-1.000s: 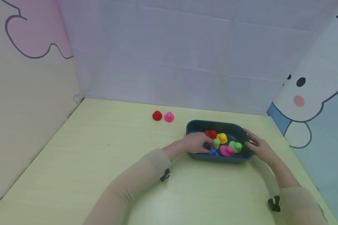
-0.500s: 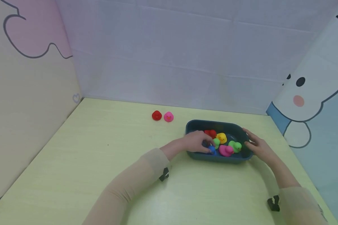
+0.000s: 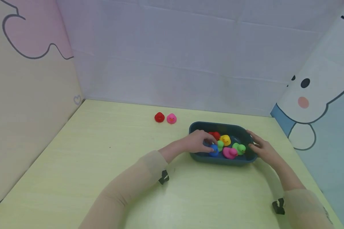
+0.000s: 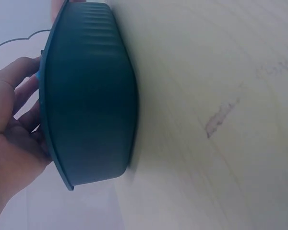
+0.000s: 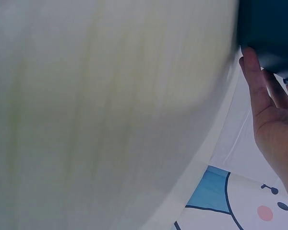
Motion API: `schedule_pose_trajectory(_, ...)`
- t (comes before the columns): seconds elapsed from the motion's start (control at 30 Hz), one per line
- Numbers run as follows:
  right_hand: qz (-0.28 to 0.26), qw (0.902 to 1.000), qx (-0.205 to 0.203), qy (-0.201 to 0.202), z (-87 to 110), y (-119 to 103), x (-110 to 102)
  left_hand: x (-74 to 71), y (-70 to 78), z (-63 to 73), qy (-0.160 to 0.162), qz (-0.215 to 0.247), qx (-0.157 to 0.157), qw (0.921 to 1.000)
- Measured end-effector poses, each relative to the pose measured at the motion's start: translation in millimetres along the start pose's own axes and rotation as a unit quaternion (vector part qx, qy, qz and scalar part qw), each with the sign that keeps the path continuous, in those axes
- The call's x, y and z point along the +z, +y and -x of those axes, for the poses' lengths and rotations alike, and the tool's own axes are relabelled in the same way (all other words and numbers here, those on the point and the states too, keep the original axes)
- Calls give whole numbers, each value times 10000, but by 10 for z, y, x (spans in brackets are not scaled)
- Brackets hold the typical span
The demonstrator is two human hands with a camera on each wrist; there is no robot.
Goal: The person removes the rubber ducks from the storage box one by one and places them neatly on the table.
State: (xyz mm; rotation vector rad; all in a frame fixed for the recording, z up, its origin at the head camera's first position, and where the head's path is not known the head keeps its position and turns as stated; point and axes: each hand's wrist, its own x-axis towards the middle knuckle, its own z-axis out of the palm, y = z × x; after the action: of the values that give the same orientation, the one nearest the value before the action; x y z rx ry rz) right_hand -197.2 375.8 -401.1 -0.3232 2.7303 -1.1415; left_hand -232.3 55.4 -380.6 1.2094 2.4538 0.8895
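Inside a dark teal plastic basin [image 3: 223, 161], my left hand [image 3: 196, 141] pinches a blue rubber duck [image 3: 214, 150] between thumb and fingers. Around it in the basin are a red duck [image 3: 216, 135], a yellow duck [image 3: 225, 140], a pink duck [image 3: 230, 153] and two green ducks, one at the right [image 3: 239, 149] and one partly hidden beside the blue duck [image 3: 220, 145]. My right hand [image 3: 265, 152] touches the basin's right end, its fingers fairly straight against the wall. In the left wrist view the basin wall [image 4: 91, 96] hides most of the duck.
On the pale wooden table [image 3: 97, 171], a red duck [image 3: 159, 117] and a pink duck [image 3: 171, 118] sit side by side behind and left of the basin. A fabric backdrop [image 3: 160, 63] closes off the back, with printed panels at both sides.
My left hand has shifted slightly left and up, bringing the blue duck along, so more of the duck shows. The right hand stays at the basin's end.
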Motion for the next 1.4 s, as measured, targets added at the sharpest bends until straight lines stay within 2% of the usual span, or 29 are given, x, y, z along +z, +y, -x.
schedule_pose_trajectory(0.17, -98, 9999, 49, -6, 6, 1, 10, -83, 40, 67, 92, 119, -115, 9998)
schedule_pose_trajectory(0.43, -100, 9999, 17, 24, 5, 0, 19, -237, 118, 195, 245, 318, 15, 9992)
schedule_pose_trajectory(0.73, -72, 10000, 40, 18, 5, 5, 20, -435, 257, 358, 311, 287, -107, 9990)
schedule_pose_trajectory(1.07, -109, 9999, -23, -35, -7, 2, 11, -623, 343, 526, 620, 427, 1, 9972)
schedule_pose_trajectory(1.4, -136, 9999, -96, -19, -1, 16, 5, -837, 406, 680, 844, 448, -113, 9954)
